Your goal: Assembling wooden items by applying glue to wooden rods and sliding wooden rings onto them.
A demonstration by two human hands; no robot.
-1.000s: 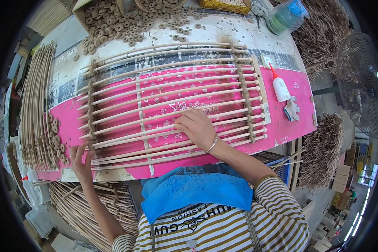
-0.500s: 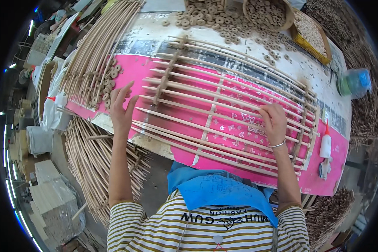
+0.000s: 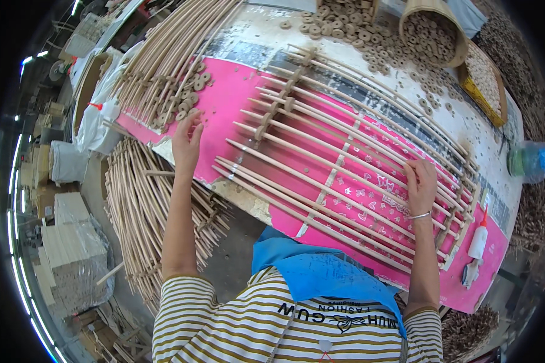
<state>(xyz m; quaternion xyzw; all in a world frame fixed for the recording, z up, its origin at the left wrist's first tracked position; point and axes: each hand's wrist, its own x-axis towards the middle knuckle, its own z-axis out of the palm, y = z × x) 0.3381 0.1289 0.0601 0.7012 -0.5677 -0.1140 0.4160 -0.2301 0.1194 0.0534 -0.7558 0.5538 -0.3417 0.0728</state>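
On the pink-covered table lies a rack of long, thin wooden rods (image 3: 321,158), joined near both ends by rows of small wooden rings (image 3: 261,129). The rods nearest me show no rings at their left ends. Closed around one rod, my right hand (image 3: 422,184) wears a thin bracelet at the wrist. My left hand (image 3: 186,142) is beside a heap of loose wooden rings (image 3: 191,97) at the left, thumb and fingers slightly apart. Its fingertips are close to the nearest rings, and I see nothing held in them.
More joined rods (image 3: 169,51) lie at the far left, with a bundle of rods (image 3: 145,218) below the table edge. A tipped basket (image 3: 433,30) of rings, a yellow tray (image 3: 484,91) and a glue bottle (image 3: 478,236) stand on the table. A plastic jug (image 3: 530,161) is farther right.
My left hand has moved from the rods' left ends toward the loose rings, its fingers drawing in. My right hand stays on the rod. The whole view has shifted and turned slightly.
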